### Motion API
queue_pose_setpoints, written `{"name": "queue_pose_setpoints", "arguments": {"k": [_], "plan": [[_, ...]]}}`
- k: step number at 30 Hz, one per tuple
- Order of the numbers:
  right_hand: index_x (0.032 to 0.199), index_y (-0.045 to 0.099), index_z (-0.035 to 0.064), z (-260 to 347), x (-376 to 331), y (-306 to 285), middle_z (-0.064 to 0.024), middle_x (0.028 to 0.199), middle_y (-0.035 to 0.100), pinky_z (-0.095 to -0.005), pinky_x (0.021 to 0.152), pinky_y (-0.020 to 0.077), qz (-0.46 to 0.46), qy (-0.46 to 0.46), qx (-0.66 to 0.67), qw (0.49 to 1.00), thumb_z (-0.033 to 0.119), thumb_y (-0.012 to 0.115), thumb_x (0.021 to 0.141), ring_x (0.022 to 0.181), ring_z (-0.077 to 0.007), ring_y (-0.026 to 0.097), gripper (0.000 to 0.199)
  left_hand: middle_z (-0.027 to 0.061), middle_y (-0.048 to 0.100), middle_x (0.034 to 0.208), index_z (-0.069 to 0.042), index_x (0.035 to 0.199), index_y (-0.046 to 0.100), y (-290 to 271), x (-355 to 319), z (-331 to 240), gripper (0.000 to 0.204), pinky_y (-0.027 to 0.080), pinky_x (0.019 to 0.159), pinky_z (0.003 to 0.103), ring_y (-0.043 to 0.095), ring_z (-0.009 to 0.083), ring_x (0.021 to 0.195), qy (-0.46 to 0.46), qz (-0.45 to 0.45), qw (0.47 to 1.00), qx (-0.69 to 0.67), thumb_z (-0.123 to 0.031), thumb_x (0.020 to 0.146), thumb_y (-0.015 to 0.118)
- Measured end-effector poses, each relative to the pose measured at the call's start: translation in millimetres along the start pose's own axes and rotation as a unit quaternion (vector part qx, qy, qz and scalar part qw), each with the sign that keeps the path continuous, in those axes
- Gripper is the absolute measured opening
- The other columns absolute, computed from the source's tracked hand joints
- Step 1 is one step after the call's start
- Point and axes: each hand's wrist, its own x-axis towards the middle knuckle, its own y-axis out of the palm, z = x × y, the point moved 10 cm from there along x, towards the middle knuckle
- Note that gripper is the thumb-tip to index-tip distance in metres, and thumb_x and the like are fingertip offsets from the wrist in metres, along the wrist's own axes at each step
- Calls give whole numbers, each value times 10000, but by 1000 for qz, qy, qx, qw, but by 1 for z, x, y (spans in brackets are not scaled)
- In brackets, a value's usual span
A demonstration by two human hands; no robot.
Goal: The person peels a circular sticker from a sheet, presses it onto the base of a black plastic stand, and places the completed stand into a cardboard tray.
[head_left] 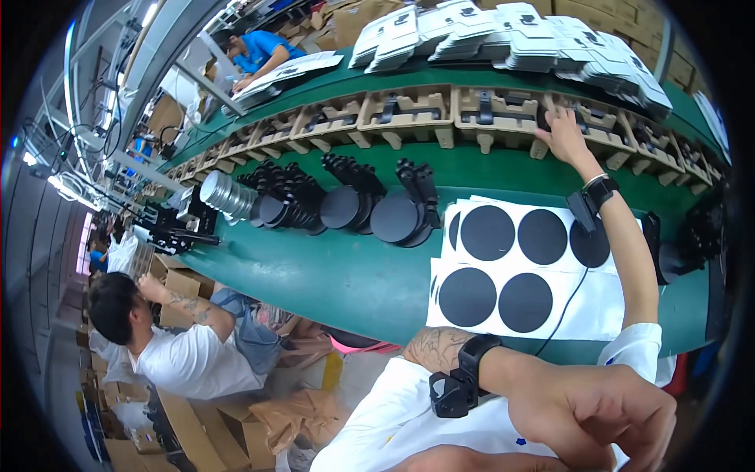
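My right hand [563, 134] reaches across the bench to the row of brown moulded-pulp trays. Its fingers are apart and rest at the edge of one tray [497, 118], which holds black parts. Close to my body, my left hand [591, 413] is bent into a closed shape at the lower right. Whatever its curled fingers hold, if anything, is hidden. Between my arms and the trays lie white sheets [580, 303] bearing black round pads [487, 233]. Left of the sheets stand stacks of black round bases [399, 218] with black jointed arms [418, 182] behind them.
Silver discs [224, 197] are stacked farther left on the green bench [314, 263]. White folded cards [535, 39] are piled beyond the trays. A black cable [568, 303] crosses the sheets. A person in white [197, 354] sits at left; another in blue [263, 51] works across the bench.
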Motion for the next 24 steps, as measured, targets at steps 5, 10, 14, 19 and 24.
{"name": "queue_pose_setpoints", "arguments": {"k": [5, 10, 14, 19, 24], "plan": [[1161, 575, 26, -10, -66, -35, -203, 1327, 393, -464, 993, 370, -78, -42, 16, 996, 352, 570, 876, 1257, -379, 343, 433, 140, 533, 1110, -14, 1248, 451, 7, 4, 3, 368, 462, 752, 290, 527, 262, 952, 14, 74, 993, -87, -152, 913, 517], [1181, 561, 41, 9, -121, -73, -168, 1263, 461, -424, 1010, 358, -40, -135, 167, 976, 86, 531, 845, 1203, -353, 412, 340, 123, 532, 1118, 19, 1150, 472, 9, 4, 13, 293, 449, 827, 298, 512, 259, 1005, -48, 79, 986, -142, -102, 890, 527], [1087, 591, -11, -1, -160, -75, -154, 1164, 531, -369, 976, 399, 21, -168, 207, 964, -106, 473, 713, 1131, -312, 472, 404, 102, 589, 842, -5, 821, 579, -13, -21, 31, 74, 449, 699, 319, 576, 232, 779, -180, 37, 982, -49, -60, 866, 562], [1006, 601, -40, -10, -180, -46, -152, 1046, 571, -368, 937, 424, 29, -137, 271, 952, -114, 455, 686, 1052, -315, 511, 359, 148, 587, 1052, 8, 1008, 587, -137, -124, -11, 171, 434, 876, 364, 557, 296, 983, -354, -167, 754, 528, -75, 858, 582], [900, 568, -44, -5, -180, -50, -152, 950, 559, -374, 877, 442, -26, -184, 276, 943, -110, 453, 682, 951, -319, 526, 256, 114, 469, 1354, -47, 1214, 535, -174, -212, -79, 353, 305, 1065, 437, 346, 342, 1315, -407, -219, 415, 784, -125, 871, 556]]}}
